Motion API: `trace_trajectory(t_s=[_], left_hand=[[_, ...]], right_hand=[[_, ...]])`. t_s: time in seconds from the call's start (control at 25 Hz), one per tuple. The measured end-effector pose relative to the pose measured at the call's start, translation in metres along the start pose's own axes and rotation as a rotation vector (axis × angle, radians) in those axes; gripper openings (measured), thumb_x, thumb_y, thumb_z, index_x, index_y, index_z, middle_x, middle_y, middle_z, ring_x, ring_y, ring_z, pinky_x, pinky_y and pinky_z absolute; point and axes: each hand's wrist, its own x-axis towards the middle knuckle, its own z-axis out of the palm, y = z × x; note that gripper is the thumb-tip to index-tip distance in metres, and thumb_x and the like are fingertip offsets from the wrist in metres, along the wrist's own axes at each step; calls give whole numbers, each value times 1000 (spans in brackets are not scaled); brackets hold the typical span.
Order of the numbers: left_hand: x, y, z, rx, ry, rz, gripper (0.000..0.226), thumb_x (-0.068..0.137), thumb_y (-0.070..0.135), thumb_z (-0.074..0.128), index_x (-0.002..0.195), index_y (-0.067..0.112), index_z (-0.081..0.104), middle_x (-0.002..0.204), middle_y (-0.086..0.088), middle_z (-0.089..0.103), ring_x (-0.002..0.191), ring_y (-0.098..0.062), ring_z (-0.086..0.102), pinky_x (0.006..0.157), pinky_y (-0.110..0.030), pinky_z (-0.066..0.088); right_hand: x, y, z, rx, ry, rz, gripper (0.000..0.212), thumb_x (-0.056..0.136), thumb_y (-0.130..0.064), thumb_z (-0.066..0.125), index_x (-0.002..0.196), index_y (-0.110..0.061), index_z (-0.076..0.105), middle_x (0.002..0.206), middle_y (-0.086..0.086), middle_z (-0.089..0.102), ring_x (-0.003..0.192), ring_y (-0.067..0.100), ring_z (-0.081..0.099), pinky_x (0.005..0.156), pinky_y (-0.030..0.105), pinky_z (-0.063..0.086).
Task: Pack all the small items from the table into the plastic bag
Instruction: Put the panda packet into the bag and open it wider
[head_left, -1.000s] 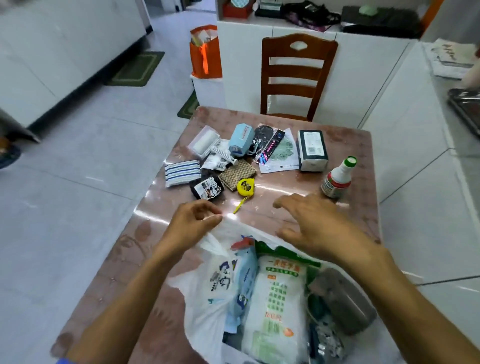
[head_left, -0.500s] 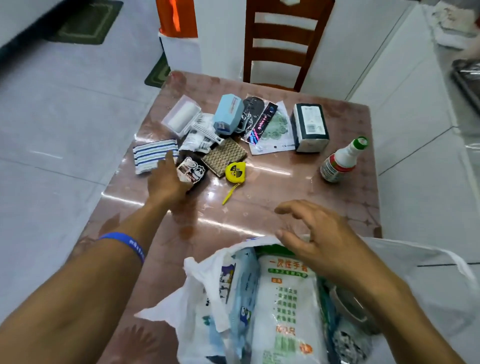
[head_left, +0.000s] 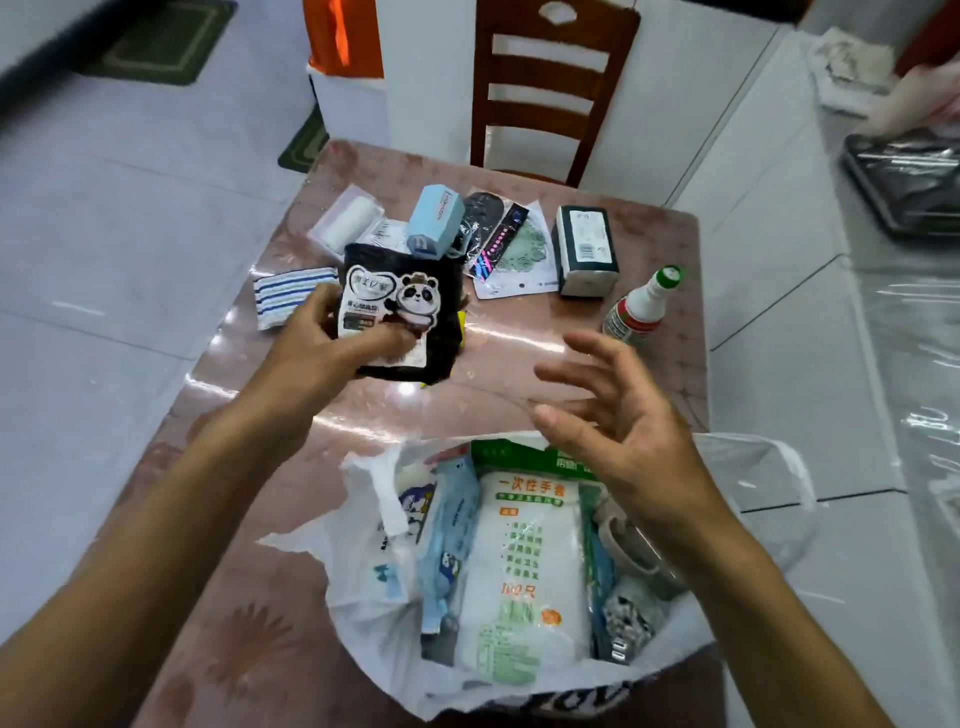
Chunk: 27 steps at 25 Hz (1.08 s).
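My left hand (head_left: 332, 338) grips a black packet with a panda label (head_left: 402, 306), lifted above the table's middle. Over the far rim of the white plastic bag (head_left: 374, 582) hovers my right hand (head_left: 618, 431), fingers spread and holding nothing. The bag lies open at the near edge, holding a glove pack (head_left: 524, 577), blue pouches and a tape roll. On the brown table (head_left: 519, 364) still lie a striped cloth (head_left: 283, 291), a blue box (head_left: 436, 218), a dark box (head_left: 587, 249), a white bottle (head_left: 641, 306), flat card packets (head_left: 504, 244) and a clear white packet (head_left: 350, 218).
A wooden chair (head_left: 550, 88) stands at the table's far side. An orange bag (head_left: 343, 36) sits on a white box at the back left. To the right runs a plastic-covered counter with a dark tray (head_left: 904, 182). Grey floor tiles surround the table on the left.
My left hand went from the bag's rim out to the item pile, closed on the panda packet and lifted it toward me. My right hand has risen slightly above the bag.
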Motion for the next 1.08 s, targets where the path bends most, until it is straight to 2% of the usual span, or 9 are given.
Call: trace_trajectory(t_s=[0.08,0.2,0.32,0.4,0.52,0.6,0.72,0.84,1.08], left_hand=[[-58,46,20,57,-264,138,59,65,17,86,114,15,54,102,-2,74,91,-18,72,75,-35,59],[-114,57,63,286,-510,173,58,69,37,84,116,27,53,107,9,71,96,-5,69,79,-32,58],[-139,23,84,818,-485,301,64,67,73,65,121,43,47,113,25,60,102,6,57,82,-21,48],[-155,-7,96,1144,-614,379,67,70,81,54,119,35,53,116,14,63,103,-9,59,80,-30,45],[-180,-50,118,1491,-912,594,50,55,70,71,74,25,65,70,5,68,63,-15,65,56,-24,42],[-178,-63,120,1475,-876,720,30,50,43,80,57,22,60,54,3,62,50,-15,59,48,-21,33],[-174,-55,110,1029,-962,627,4,82,22,63,78,22,62,82,-1,66,76,-19,57,65,-29,39],[-176,-40,101,770,-1101,483,5,92,22,57,91,19,60,91,4,65,80,-12,55,72,-31,46],[-168,-54,100,803,-1048,400,15,100,30,45,97,21,57,95,1,64,85,-14,54,75,-32,43]], right_hand=[[-10,-12,-1,206,-73,-50,80,72,-24,82,139,-36,39,128,-10,62,110,15,65,89,38,55],[-32,-16,-21,261,-4,-51,67,65,-11,83,123,-21,51,104,-5,72,97,16,70,79,33,58],[-63,7,-56,-201,48,171,58,57,-44,88,103,-35,53,98,-5,73,90,13,70,79,44,59],[-79,27,-61,-554,-17,297,55,57,-53,82,98,-37,47,99,-9,68,90,11,65,84,44,56],[-86,44,-44,-772,-105,243,49,60,-48,75,91,-32,41,99,-8,61,88,15,58,76,38,52],[-85,44,-39,-890,-153,213,46,59,-50,71,90,-32,42,95,-6,61,85,18,57,66,34,48],[-79,39,-42,-1019,-185,299,40,62,-54,66,91,-37,42,98,-7,64,82,17,56,62,30,40],[-72,36,-36,-1139,-264,385,43,63,-58,66,99,-34,56,102,-4,65,83,18,56,61,29,37],[-53,35,-32,-1198,-361,480,46,61,-53,72,100,-29,66,96,-4,64,83,17,60,58,27,41]])
